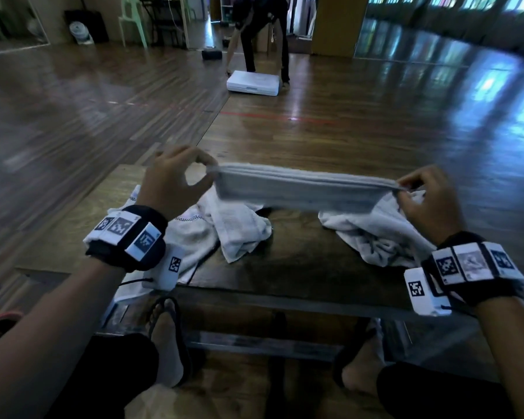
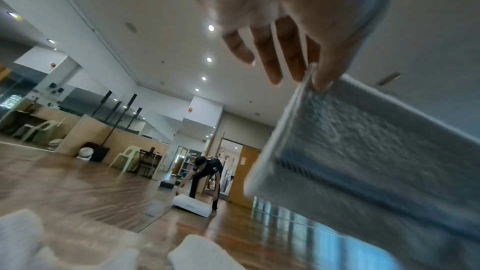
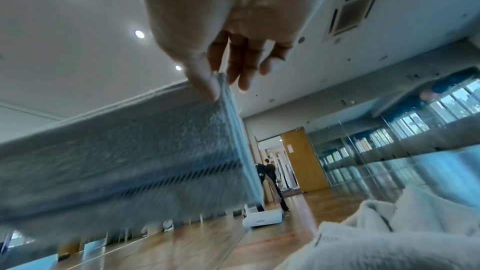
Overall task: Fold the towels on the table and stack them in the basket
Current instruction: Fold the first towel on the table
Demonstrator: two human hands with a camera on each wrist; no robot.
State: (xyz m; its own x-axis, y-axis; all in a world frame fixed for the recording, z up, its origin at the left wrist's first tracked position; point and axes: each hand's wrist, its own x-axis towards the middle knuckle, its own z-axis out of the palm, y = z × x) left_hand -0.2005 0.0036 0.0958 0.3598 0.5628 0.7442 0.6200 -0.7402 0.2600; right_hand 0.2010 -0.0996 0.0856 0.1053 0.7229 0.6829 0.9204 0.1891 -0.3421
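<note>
Pinching a folded towel (image 1: 300, 189) by its top corners, both hands stretch it above the table (image 1: 300, 267).

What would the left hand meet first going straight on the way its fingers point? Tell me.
Probably nothing near: the left hand pinches the grey towel, fingers aimed beyond the table; only floor shows ahead.

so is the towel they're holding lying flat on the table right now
No: the grey towel hangs stretched in the air between the left hand and the right hand, each pinching a top corner, above the table.
</note>
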